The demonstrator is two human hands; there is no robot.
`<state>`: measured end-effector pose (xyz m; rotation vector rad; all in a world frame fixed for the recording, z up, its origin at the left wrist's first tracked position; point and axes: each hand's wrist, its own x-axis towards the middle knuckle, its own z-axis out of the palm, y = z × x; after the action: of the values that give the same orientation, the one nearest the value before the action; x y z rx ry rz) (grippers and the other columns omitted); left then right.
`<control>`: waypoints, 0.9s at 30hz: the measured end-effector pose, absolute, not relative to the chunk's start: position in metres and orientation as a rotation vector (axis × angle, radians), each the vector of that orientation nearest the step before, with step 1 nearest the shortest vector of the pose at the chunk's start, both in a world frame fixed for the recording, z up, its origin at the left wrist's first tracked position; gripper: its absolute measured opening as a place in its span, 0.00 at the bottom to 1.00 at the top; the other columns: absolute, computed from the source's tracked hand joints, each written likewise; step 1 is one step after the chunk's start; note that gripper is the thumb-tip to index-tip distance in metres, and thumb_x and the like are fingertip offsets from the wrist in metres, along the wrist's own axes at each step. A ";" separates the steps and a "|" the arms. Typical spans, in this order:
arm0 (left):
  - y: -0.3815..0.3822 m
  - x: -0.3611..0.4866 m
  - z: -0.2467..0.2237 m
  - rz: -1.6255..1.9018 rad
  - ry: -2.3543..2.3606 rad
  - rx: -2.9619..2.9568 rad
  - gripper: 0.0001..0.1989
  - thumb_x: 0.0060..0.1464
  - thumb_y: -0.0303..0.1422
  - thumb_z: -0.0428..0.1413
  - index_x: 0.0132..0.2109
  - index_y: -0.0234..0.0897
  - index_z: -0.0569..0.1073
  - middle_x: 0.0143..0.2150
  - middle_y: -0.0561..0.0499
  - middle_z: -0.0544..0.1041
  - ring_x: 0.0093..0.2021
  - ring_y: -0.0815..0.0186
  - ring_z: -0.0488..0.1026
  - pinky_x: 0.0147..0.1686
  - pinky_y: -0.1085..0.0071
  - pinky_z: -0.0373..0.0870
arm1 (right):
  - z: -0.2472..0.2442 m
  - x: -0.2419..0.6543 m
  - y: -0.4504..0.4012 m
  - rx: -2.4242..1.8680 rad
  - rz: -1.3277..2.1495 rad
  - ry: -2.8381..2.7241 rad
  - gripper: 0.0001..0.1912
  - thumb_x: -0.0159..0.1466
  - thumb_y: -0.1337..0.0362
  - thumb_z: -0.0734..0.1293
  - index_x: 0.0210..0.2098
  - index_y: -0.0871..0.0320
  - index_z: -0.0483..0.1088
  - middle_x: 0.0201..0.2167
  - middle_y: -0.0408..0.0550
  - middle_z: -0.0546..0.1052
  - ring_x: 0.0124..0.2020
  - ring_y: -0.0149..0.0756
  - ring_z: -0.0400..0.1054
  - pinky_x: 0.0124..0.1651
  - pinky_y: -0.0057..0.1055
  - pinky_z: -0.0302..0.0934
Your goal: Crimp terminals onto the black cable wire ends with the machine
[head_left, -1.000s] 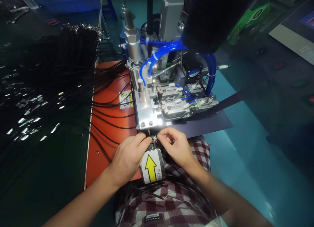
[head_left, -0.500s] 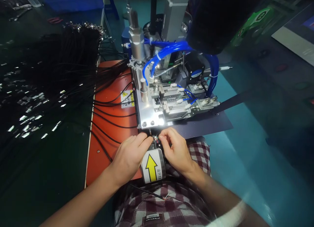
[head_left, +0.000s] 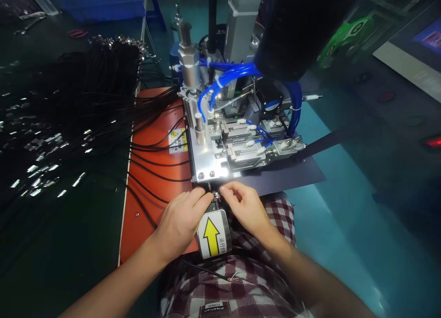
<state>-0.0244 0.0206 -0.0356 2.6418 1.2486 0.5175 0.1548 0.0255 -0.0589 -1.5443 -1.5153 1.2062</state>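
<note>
My left hand [head_left: 182, 217] is closed, thumb and fingers pressed on the end of a black cable [head_left: 141, 205] that runs in from the left and passes under the hand. Fine coloured wires [head_left: 217, 197], one of them red, stick out between my two hands at the small black fixture [head_left: 214, 205] at the machine's front. My right hand [head_left: 246, 205] pinches at these wires with thumb and forefinger; the exact grip is too small to see. Just below lies a white plate with a yellow arrow [head_left: 211, 237].
Behind my hands stands the metal machine [head_left: 206, 159] with blue air hoses [head_left: 234, 70]. Several black cables cross the orange board [head_left: 151, 162] from a big cable bundle [head_left: 103, 70] at left. Another stripped cable [head_left: 210, 270] lies over my checked apron [head_left: 241, 290].
My right fingertips have moved slightly left, closer to my left hand, over the wires. The left hand keeps its place. The whole view has shifted a little.
</note>
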 end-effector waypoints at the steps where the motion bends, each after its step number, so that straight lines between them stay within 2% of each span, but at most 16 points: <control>1: 0.020 -0.024 -0.035 0.512 1.252 2.633 0.13 0.60 0.23 0.44 0.45 0.30 0.71 0.38 0.43 0.73 0.34 0.61 0.71 0.32 0.67 0.69 | -0.058 0.152 0.026 -1.540 1.214 -1.489 0.11 0.63 0.59 0.62 0.30 0.58 0.69 0.22 0.42 0.70 0.22 0.31 0.61 0.25 0.27 0.55; 4: 0.020 -0.025 -0.035 0.501 1.267 2.615 0.13 0.60 0.22 0.44 0.46 0.31 0.71 0.37 0.44 0.73 0.33 0.62 0.70 0.31 0.67 0.69 | -0.055 0.147 0.026 -1.526 1.083 -1.488 0.08 0.63 0.61 0.62 0.29 0.58 0.67 0.20 0.40 0.66 0.21 0.30 0.58 0.24 0.27 0.53; 8: 0.020 -0.025 -0.036 0.509 1.261 2.608 0.13 0.60 0.23 0.44 0.47 0.31 0.71 0.38 0.43 0.73 0.34 0.62 0.70 0.32 0.67 0.69 | -0.053 0.149 0.024 -1.538 0.924 -1.594 0.08 0.64 0.63 0.61 0.30 0.58 0.67 0.24 0.43 0.69 0.25 0.32 0.62 0.30 0.28 0.56; 15: 0.021 -0.026 -0.036 0.524 1.248 2.607 0.14 0.60 0.23 0.43 0.47 0.31 0.71 0.37 0.43 0.73 0.33 0.61 0.70 0.32 0.67 0.70 | -0.055 0.148 0.027 -1.539 1.194 -1.475 0.09 0.62 0.61 0.62 0.28 0.57 0.68 0.18 0.39 0.66 0.19 0.30 0.58 0.22 0.27 0.53; 20: 0.020 -0.026 -0.034 0.540 1.240 2.602 0.13 0.61 0.24 0.43 0.46 0.31 0.71 0.36 0.44 0.73 0.33 0.61 0.70 0.32 0.66 0.70 | -0.053 0.145 0.023 -1.486 0.933 -1.608 0.08 0.62 0.65 0.61 0.28 0.57 0.68 0.23 0.43 0.69 0.25 0.33 0.61 0.30 0.29 0.55; 27: 0.022 -0.026 -0.036 0.556 1.219 2.592 0.13 0.61 0.24 0.43 0.47 0.30 0.70 0.37 0.43 0.73 0.35 0.61 0.71 0.32 0.67 0.70 | -0.063 0.145 0.029 -1.394 1.547 -1.057 0.10 0.58 0.58 0.64 0.25 0.59 0.65 0.19 0.39 0.64 0.20 0.29 0.54 0.23 0.26 0.49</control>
<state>-0.0258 0.0221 -0.0355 2.5921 1.2193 0.5561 0.1453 0.0288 -0.0630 -1.3944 -1.0571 1.5465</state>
